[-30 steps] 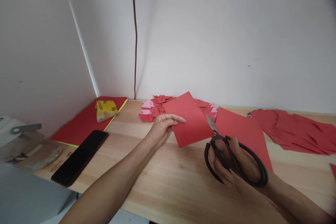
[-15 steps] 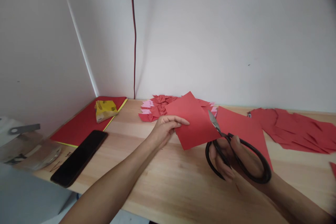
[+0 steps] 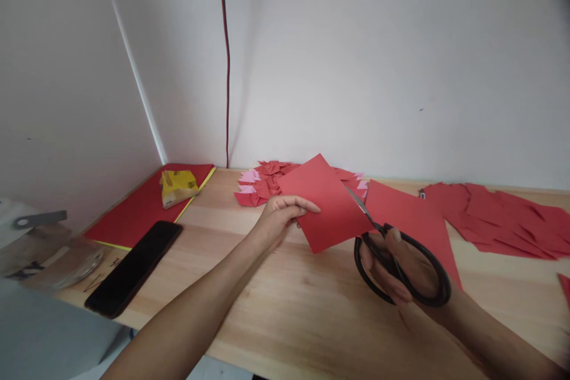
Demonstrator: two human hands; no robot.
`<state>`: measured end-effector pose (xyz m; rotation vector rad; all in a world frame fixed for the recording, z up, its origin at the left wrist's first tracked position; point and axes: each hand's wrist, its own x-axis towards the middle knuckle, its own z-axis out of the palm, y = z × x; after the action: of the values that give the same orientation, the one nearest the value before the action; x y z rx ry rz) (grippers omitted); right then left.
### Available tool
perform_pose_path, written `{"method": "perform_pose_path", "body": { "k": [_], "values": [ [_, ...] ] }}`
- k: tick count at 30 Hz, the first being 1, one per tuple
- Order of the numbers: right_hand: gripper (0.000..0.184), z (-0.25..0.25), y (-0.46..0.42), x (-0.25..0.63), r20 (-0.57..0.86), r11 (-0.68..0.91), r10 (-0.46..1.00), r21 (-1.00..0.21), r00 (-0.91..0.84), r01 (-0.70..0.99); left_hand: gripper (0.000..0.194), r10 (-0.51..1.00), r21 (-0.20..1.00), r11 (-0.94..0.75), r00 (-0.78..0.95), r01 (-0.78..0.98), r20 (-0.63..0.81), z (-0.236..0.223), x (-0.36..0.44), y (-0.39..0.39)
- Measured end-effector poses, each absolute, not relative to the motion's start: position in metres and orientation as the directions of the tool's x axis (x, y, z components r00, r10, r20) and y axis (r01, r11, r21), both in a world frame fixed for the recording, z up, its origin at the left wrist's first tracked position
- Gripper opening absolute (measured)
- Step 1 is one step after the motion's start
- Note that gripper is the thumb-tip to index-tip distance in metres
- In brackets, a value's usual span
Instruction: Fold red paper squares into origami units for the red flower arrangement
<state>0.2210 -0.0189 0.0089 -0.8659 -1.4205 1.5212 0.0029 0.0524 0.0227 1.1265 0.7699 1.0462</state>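
Note:
Pinched at its left side by my left hand (image 3: pixel 281 218), a square of red paper (image 3: pixel 327 205) is held up tilted above the table. Black-handled scissors (image 3: pixel 439 285) are gripped in my right hand (image 3: pixel 387 264), with fingers through the loops. Their blades lie along the right edge of the paper; whether they cut into it I cannot tell. Beneath and behind the scissors, a larger red sheet (image 3: pixel 409 217) rests on the table. Behind the held paper sits a pile of folded red and pink paper pieces (image 3: pixel 269 181), partly hidden.
On the wooden table (image 3: pixel 267 320) lie a black phone (image 3: pixel 133 267) and a red folder (image 3: pixel 124 211) carrying a yellow packet (image 3: pixel 179 187). Loose red paper pieces (image 3: pixel 503 222) spread at the right. A clear container (image 3: pixel 66 261) stands at the left edge. A cable (image 3: pixel 227 71) hangs down the wall.
The scissors' handles have drawn closer together and the blades have closed along the paper's right edge. My left hand holds the paper in nearly the same place.

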Motion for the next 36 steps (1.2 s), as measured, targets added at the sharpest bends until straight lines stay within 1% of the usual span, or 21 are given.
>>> {"method": "perform_pose_path", "body": {
  "k": [4, 7, 10, 16, 19, 22, 26, 31, 36],
  "values": [
    [0.066, 0.012, -0.018, 0.221, 0.065, 0.022, 0.908, -0.994, -0.413, -0.107, 0.020, 0.945, 0.985, 0.001, 0.322, -0.174, 0.056, 0.027, 0.001, 0.052],
    [0.068, 0.011, -0.018, 0.220, 0.113, 0.079, 0.896, -0.992, -0.429, -0.096, 0.022, 0.946, 0.994, -0.073, 0.311, -0.084, 0.096, 0.031, 0.002, 0.050],
    [0.074, 0.010, -0.017, 0.220, 0.144, 0.119, 0.867, -0.989, -0.478, -0.083, 0.023, 0.940, 0.995, -0.089, 0.327, -0.034, 0.096, 0.030, 0.002, 0.049],
    [0.077, 0.008, -0.016, 0.226, 0.049, 0.036, 0.858, -0.999, -0.511, -0.036, 0.024, 0.924, 0.996, -0.054, 0.374, -0.066, 0.075, 0.025, 0.002, 0.051],
    [0.078, 0.007, -0.014, 0.229, 0.084, 0.085, 0.854, -0.996, -0.513, -0.021, 0.024, 0.916, 0.997, -0.045, 0.395, -0.065, 0.067, 0.023, 0.004, 0.050],
    [0.082, 0.008, -0.012, 0.231, 0.092, 0.133, 0.841, -0.990, -0.533, 0.038, 0.023, 0.900, 0.997, -0.014, 0.433, -0.075, 0.045, 0.020, 0.007, 0.047],
    [0.086, 0.010, -0.011, 0.230, 0.101, 0.145, 0.850, -0.988, -0.517, 0.046, 0.022, 0.882, 0.994, 0.033, 0.471, -0.107, 0.021, 0.016, 0.010, 0.044],
    [0.083, 0.013, -0.014, 0.230, 0.112, 0.168, 0.866, -0.983, -0.488, 0.072, 0.021, 0.882, 0.989, 0.047, 0.471, -0.140, 0.024, 0.018, 0.011, 0.043],
    [0.082, 0.016, -0.015, 0.229, 0.114, 0.156, 0.870, -0.987, -0.480, 0.049, 0.021, 0.880, 0.987, 0.058, 0.475, -0.148, 0.019, 0.019, 0.010, 0.043]
  ]
}}
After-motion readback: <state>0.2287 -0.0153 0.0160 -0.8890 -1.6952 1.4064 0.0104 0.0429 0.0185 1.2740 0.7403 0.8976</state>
